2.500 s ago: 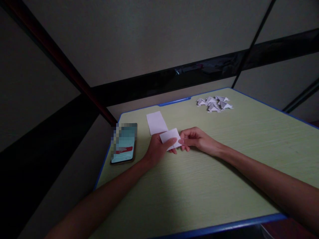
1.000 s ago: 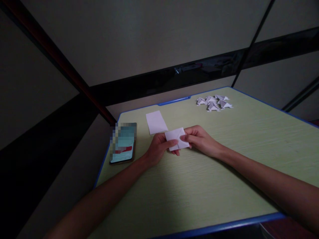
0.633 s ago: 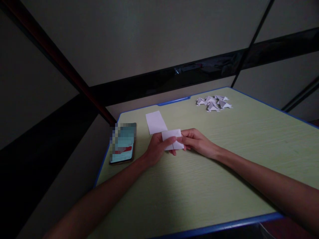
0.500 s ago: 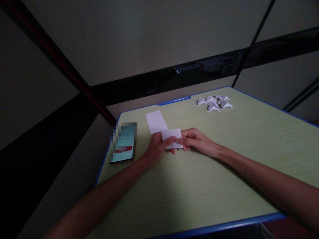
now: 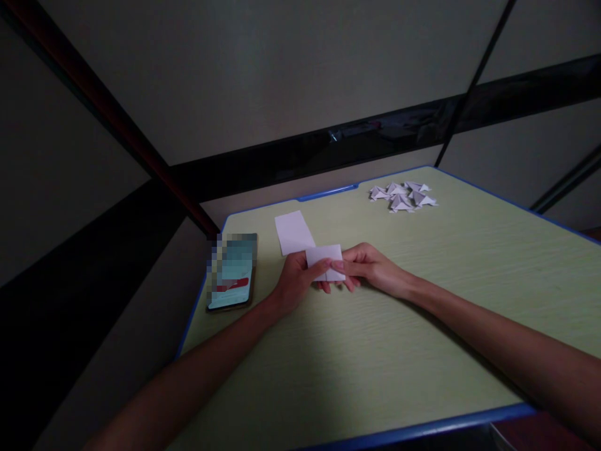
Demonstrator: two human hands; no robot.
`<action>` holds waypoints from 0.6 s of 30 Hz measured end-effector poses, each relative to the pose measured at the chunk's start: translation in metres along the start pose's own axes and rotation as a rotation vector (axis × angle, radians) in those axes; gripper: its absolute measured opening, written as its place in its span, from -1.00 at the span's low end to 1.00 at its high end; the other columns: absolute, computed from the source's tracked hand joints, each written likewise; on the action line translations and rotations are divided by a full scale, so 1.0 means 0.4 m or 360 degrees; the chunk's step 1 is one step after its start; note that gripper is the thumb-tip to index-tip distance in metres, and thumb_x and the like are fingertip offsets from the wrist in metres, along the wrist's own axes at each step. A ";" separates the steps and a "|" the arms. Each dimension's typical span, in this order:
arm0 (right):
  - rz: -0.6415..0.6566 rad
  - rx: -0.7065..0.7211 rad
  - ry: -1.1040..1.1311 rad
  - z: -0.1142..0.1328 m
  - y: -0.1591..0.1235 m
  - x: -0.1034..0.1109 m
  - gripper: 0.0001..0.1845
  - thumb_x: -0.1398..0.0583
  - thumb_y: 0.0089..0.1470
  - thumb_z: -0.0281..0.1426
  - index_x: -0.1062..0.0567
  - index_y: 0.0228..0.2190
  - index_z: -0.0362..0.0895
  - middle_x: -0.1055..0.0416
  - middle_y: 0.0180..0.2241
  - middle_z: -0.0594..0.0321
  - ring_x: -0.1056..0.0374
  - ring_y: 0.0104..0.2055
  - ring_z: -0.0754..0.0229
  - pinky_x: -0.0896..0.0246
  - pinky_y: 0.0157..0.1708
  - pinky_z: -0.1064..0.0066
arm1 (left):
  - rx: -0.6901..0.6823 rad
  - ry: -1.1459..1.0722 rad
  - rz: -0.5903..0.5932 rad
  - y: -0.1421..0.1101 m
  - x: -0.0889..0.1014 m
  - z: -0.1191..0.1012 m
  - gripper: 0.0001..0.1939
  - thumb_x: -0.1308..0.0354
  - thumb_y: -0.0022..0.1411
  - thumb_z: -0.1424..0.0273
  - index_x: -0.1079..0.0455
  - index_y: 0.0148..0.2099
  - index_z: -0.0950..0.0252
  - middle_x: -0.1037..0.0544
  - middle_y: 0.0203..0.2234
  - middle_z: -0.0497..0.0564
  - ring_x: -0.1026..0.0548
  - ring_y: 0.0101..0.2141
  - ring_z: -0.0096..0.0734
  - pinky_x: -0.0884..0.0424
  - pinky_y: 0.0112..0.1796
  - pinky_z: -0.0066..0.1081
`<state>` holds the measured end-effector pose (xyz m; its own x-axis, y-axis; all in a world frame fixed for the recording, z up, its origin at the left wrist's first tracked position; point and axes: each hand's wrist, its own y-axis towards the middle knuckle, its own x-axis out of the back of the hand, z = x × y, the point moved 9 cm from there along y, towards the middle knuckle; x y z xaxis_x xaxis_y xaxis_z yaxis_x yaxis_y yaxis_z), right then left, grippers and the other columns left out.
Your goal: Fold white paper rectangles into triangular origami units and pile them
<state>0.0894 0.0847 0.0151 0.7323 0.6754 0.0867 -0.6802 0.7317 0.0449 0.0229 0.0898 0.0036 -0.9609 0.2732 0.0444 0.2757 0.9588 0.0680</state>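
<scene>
Where the two thumbs nearly meet, just below and right of the frame's center, a folded white paper [image 5: 320, 253] is pinched between the left hand [image 5: 292, 283] and the right hand [image 5: 381, 272]. The left hand grips its left side, the right hand its right side; both thumbs lie on the upper face, with fingertips showing beneath the lower edge. The paper is small, flat and roughly rectangular, with a short crease or seam line running down from the thumbs. Just behind it, a plain white sheet [image 5: 293, 230] lies on the pale green, blue-edged table [image 5: 394, 357]. A phone [image 5: 237, 272], its screen lit, rests at center left; five folded paper figures [image 5: 401, 202] cluster at upper right.
</scene>
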 end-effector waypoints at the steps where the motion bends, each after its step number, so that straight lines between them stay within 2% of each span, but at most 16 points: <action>1: -0.0010 -0.0007 0.0008 -0.001 0.000 0.001 -0.57 -0.09 -0.12 -0.15 -0.30 -0.75 -0.24 -0.20 -0.79 0.34 0.02 -0.72 0.43 0.20 -0.69 0.51 | 0.0000 -0.0004 0.0014 0.000 -0.002 0.001 -0.70 -0.10 -0.05 0.23 -0.36 -0.52 0.43 -0.43 -0.71 -0.01 -0.30 -0.72 -0.60 -0.20 -0.68 -0.57; 4: -0.0017 -0.0023 -0.0009 -0.005 0.002 0.002 -0.57 -0.09 -0.12 -0.14 -0.31 -0.74 -0.24 -0.21 -0.76 0.32 0.01 -0.71 0.43 0.18 -0.68 0.51 | -0.0014 -0.0016 -0.0023 0.002 0.004 0.000 -0.74 -0.11 -0.05 0.27 -0.35 -0.53 0.42 -0.41 -0.72 -0.04 -0.30 -0.71 -0.61 -0.19 -0.67 -0.58; 7: -0.0017 0.0003 -0.0062 -0.001 0.001 0.002 -0.61 -0.10 -0.11 -0.18 -0.33 -0.70 -0.25 -0.22 -0.71 0.32 0.00 -0.67 0.43 0.17 -0.65 0.51 | -0.0045 -0.0025 -0.0143 0.004 0.022 -0.003 -0.76 -0.11 -0.04 0.31 -0.33 -0.54 0.42 -0.37 -0.75 -0.08 -0.28 -0.71 -0.63 -0.16 -0.68 -0.60; 11: -0.0231 0.0062 -0.0014 0.011 -0.002 0.035 -0.70 -0.15 -0.15 -0.24 -0.29 -0.67 -0.22 -0.12 -0.71 0.40 0.03 -0.65 0.43 0.20 -0.64 0.51 | 0.0005 0.0017 -0.0271 0.002 0.039 0.003 -0.77 -0.12 -0.06 0.32 -0.28 -0.57 0.40 -0.28 -0.79 -0.14 -0.19 -0.75 -0.68 -0.08 -0.72 -0.61; 14: -0.0402 0.0123 0.0119 0.015 -0.006 0.068 -0.76 -0.15 -0.16 -0.29 -0.31 -0.64 -0.21 -0.14 -0.70 0.39 -0.02 -0.62 0.41 0.16 -0.60 0.49 | 0.0060 0.0075 -0.0218 -0.002 0.029 0.004 -0.75 -0.14 -0.09 0.30 -0.25 -0.62 0.39 -0.25 -0.81 -0.16 -0.16 -0.76 -0.69 -0.05 -0.73 -0.61; 18: -0.0383 0.0078 0.0220 -0.001 -0.001 0.080 -0.82 -0.16 -0.19 -0.38 -0.34 -0.67 -0.24 -0.15 -0.73 0.39 -0.02 -0.63 0.41 0.17 -0.58 0.47 | 0.0088 0.0123 -0.0156 -0.006 0.017 -0.002 -0.77 -0.16 -0.12 0.32 -0.29 -0.61 0.39 -0.24 -0.81 -0.16 -0.14 -0.75 -0.69 -0.03 -0.72 -0.60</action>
<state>0.1132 0.1061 0.0176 0.8683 0.4912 -0.0688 -0.4843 0.8696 0.0964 0.0155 0.0894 0.0046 -0.9779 0.1733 0.1171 0.1769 0.9840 0.0209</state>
